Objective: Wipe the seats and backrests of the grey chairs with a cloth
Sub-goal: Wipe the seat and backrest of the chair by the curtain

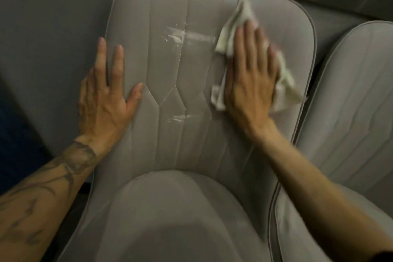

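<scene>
Head view: my right hand lies flat, fingers straight, pressing one white cloth onto the right side of the grey chair's backrest. My left hand is flat and spread, holding nothing, bracing the backrest's left edge. The cloth looks soft, light and limp, so I judge palm pressure at its middle works best. The upholstery looks smooth and padded, with two wet streak patches. Two chairs are in view; the second chair is at right. The seat is below.
</scene>
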Tool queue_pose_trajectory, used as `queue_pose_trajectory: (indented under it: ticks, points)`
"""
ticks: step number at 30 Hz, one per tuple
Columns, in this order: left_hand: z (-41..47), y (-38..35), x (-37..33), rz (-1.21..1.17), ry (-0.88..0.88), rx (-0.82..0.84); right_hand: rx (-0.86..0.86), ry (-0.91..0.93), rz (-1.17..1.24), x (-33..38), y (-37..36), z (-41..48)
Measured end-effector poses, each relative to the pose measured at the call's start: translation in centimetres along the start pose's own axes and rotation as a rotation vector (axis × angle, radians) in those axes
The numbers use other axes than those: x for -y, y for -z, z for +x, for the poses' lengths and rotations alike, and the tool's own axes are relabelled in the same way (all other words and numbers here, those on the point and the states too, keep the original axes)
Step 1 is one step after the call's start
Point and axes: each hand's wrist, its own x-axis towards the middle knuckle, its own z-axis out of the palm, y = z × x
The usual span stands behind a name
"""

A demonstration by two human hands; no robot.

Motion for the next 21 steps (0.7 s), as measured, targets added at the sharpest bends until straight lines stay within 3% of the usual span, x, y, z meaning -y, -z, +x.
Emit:
queue_pose_trajectory:
  ticks: [4,8,11,14,17,21]
  points:
    - [0.0,0.1,0.0,0.001,-0.005,0.008,0.301,0.1,0.012,2.6,0.6,-12.8]
    - [0.1,0.4,-0.3,0.009,0.003,0.013,0.201,0.146,-0.028,1.3,-0.4,-9.1]
    - [0.1,0.2,-0.1,0.014,-0.008,0.001,0.053,0.03,-0.005,0.6,-1.9,-4.9]
    - [0.2,0.1,0.0,0.017,-0.004,-0.005,0.148,-0.012,0.063,3.0,-2.3,-11.5]
    - [0.1,0.2,-0.1,0.01,-0.008,0.003,0.329,0.098,0.055,4.7,-1.7,-20.8]
    - [0.2,0.4,-0.2,0.013,-0.004,-0.005,0.27,0.203,0.071,3.6,-2.2,-18.1]
